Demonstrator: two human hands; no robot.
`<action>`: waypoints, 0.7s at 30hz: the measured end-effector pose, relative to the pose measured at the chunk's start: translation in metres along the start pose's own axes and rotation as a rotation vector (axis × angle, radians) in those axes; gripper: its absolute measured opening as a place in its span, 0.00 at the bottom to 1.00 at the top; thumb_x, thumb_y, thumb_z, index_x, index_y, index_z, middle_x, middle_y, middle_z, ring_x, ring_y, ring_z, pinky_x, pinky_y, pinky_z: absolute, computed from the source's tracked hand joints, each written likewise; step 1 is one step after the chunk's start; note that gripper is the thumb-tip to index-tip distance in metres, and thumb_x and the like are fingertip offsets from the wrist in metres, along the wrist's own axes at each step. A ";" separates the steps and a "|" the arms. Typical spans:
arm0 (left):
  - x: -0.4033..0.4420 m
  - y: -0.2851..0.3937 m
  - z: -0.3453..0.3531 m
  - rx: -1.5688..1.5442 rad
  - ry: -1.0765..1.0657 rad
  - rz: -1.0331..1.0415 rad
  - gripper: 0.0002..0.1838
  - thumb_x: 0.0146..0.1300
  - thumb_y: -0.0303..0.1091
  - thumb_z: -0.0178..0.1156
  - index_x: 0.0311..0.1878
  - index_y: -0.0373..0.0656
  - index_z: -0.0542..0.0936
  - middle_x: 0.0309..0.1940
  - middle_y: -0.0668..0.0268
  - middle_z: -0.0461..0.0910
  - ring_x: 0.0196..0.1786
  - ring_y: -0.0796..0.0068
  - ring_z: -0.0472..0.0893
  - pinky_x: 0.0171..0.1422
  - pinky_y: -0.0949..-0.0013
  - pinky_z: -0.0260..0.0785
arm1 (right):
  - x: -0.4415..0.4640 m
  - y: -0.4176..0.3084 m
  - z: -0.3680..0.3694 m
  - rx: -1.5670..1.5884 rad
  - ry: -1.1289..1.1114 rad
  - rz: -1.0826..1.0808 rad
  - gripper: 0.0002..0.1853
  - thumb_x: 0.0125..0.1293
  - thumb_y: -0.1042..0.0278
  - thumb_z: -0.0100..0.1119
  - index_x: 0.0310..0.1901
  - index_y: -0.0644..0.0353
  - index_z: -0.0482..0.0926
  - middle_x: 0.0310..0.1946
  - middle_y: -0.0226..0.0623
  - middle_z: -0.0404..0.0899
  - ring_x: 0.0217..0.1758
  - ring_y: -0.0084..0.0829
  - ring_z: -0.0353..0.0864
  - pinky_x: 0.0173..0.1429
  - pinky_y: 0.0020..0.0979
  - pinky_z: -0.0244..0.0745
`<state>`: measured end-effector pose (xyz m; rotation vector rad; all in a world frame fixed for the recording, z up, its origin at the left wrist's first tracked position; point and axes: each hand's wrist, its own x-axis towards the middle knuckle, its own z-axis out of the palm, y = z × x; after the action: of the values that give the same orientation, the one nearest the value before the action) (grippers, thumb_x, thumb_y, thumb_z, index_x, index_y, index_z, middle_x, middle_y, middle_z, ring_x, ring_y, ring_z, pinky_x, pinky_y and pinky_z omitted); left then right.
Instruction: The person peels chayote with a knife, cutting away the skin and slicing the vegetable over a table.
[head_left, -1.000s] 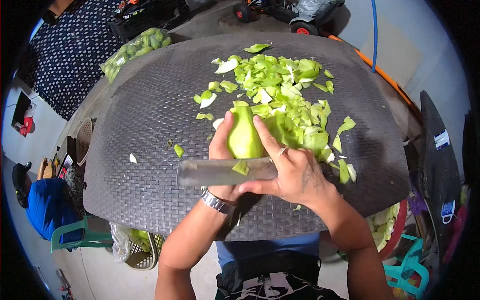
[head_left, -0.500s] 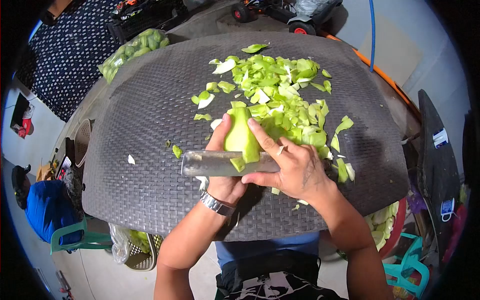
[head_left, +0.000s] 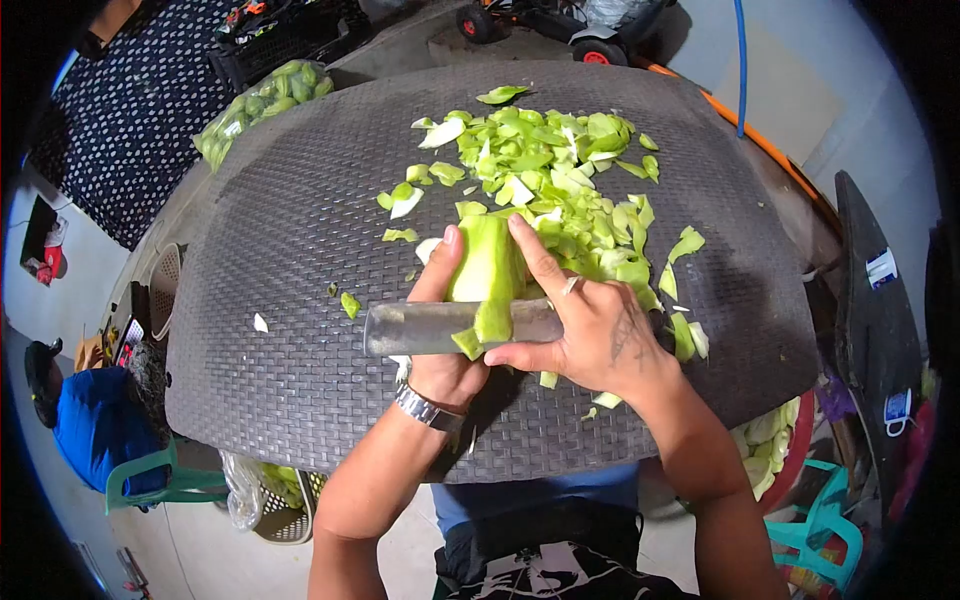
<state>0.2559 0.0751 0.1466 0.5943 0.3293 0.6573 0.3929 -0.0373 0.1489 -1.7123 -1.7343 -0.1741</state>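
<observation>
Above the table's near half, my left hand, with a metal watch at its wrist, grips a pale green chayote from below, thumb along its left side. My right hand is closed on a knife whose wide metal blade lies crosswise over the chayote's near end; its handle is hidden by the hand. The right index finger stretches along the chayote's right side. A strip of peel hangs over the blade. Beyond the hands lies a loose heap of green peelings.
The dark woven-pattern table carries scattered peel bits. A clear bag of chayotes sits at the far left edge. Below the near edge are a red tub with pale pieces, a plastic basket, and green chairs on the right and left.
The knife has cut further along the chayote toward me, and the peel strip over the blade is longer. The chayote looks slightly turned, its far end wider in view.
</observation>
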 end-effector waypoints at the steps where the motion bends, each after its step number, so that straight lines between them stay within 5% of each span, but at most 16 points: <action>1: 0.000 -0.001 -0.001 0.012 -0.007 0.005 0.22 0.80 0.53 0.58 0.60 0.44 0.83 0.53 0.62 0.88 0.53 0.68 0.88 0.61 0.59 0.81 | 0.000 0.001 0.000 0.005 0.016 -0.010 0.62 0.59 0.22 0.69 0.83 0.59 0.60 0.30 0.52 0.86 0.34 0.50 0.91 0.42 0.45 0.86; 14: 0.003 -0.016 -0.007 0.111 0.018 -0.109 0.27 0.78 0.56 0.59 0.63 0.41 0.80 0.54 0.59 0.87 0.55 0.65 0.87 0.63 0.59 0.81 | -0.002 0.011 -0.003 -0.001 0.017 0.049 0.55 0.60 0.26 0.71 0.77 0.61 0.68 0.31 0.54 0.86 0.35 0.54 0.91 0.41 0.49 0.85; 21: 0.007 -0.020 -0.012 0.135 0.104 -0.097 0.28 0.79 0.57 0.57 0.66 0.43 0.78 0.54 0.62 0.87 0.48 0.66 0.88 0.50 0.62 0.84 | -0.003 0.013 -0.004 0.006 0.044 0.083 0.44 0.62 0.32 0.74 0.67 0.62 0.75 0.33 0.52 0.87 0.37 0.53 0.91 0.41 0.48 0.85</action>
<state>0.2645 0.0720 0.1244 0.6704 0.4993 0.5766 0.4065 -0.0398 0.1454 -1.7594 -1.6269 -0.1679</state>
